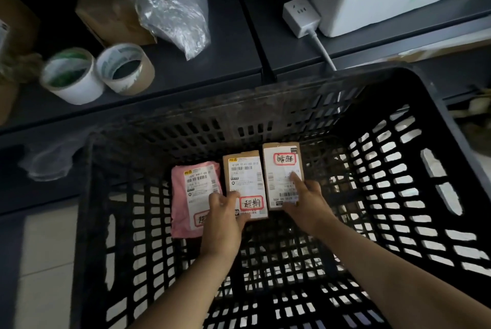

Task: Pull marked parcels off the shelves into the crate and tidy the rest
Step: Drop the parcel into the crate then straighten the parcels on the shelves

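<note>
Middle parcel sits pinched in left fingers; right fingers rest straight on right parcel, inside crate.

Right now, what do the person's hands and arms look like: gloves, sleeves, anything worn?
No gloves on the left hand or right hand, and no ring shows. The left forearm and right forearm are bare to the frame's edge: no sleeve, watch or band.

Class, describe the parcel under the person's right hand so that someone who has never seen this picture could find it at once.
Look into the black slatted crate, where three parcels lie in a row on its floor. Take the rightmost, a brown box with the right hand resting on it. Unlike its neighbours, its red-bordered handwritten sticker sits at the far end.
</note>
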{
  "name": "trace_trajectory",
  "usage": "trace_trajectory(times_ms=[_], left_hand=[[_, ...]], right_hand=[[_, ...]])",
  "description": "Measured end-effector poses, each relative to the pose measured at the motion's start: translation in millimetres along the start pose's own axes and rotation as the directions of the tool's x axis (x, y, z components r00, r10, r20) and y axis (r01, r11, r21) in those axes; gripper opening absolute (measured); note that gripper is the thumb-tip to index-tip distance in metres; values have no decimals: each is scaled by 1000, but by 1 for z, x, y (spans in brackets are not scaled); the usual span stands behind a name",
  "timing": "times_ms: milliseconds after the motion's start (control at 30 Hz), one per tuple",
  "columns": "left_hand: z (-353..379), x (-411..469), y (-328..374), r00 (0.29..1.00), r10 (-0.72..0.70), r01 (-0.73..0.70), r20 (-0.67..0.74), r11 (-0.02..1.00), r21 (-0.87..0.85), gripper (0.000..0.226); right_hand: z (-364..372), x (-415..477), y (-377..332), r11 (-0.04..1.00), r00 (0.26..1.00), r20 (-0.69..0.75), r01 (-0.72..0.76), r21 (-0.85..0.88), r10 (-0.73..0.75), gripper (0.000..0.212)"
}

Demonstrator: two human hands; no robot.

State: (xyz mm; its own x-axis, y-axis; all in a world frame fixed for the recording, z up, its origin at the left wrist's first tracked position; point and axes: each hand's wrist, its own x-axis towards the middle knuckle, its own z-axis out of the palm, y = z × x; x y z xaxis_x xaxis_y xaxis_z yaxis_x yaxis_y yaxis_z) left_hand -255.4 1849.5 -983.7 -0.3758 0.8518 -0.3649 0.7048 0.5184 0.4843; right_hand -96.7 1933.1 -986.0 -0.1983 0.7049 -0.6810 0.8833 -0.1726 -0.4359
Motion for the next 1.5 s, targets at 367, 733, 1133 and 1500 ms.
trace_trajectory(times_ms=[367,733,1133,1500], left_hand=[[-23,11,-1,973,180,-218,142,920,326,39],[-151,-54,78,952,280,-302,127,773,558,35],[-428,-199,148,877,470,-268,-105,657,704,27],[-634,-412,63,762,228,234,-606,775,587,28]], right_hand=[[-12,-12,-15,992,1000,-9,-8,-122,7,71],[-89,-138,-76,946,995,23,100,-307,-97,55],[-252,-348,-241,746,884,1,396,-536,-468,58],[-227,-532,-446,372,526,118,726,-579,-842,56]])
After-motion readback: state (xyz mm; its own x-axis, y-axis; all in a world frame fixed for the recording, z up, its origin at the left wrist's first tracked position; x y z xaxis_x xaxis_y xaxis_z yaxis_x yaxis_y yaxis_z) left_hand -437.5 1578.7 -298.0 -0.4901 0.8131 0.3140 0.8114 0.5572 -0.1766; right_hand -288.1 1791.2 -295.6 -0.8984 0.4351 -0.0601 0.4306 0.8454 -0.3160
